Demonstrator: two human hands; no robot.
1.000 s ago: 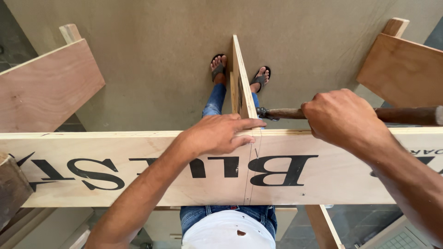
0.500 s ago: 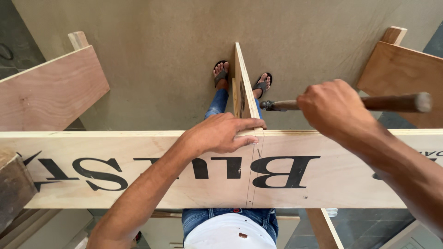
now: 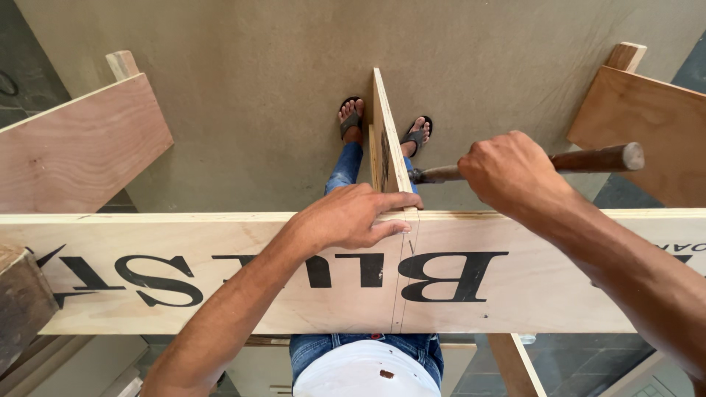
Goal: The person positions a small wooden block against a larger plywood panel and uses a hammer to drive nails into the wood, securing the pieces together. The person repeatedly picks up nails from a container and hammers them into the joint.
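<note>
Over the tan floor (image 3: 243, 110), my left hand (image 3: 346, 217) lies flat on the lettered plywood board (image 3: 515, 272); my right hand (image 3: 515, 173) grips the hammer (image 3: 596, 158), handle toward three o'clock, head toward nine beside the upright panel (image 3: 386, 140).

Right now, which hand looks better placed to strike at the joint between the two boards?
The right hand, probably: it already grips the hammer, whose head sits beside the upright board. The left hand lies flat on the long board, steadying the joint.
</note>
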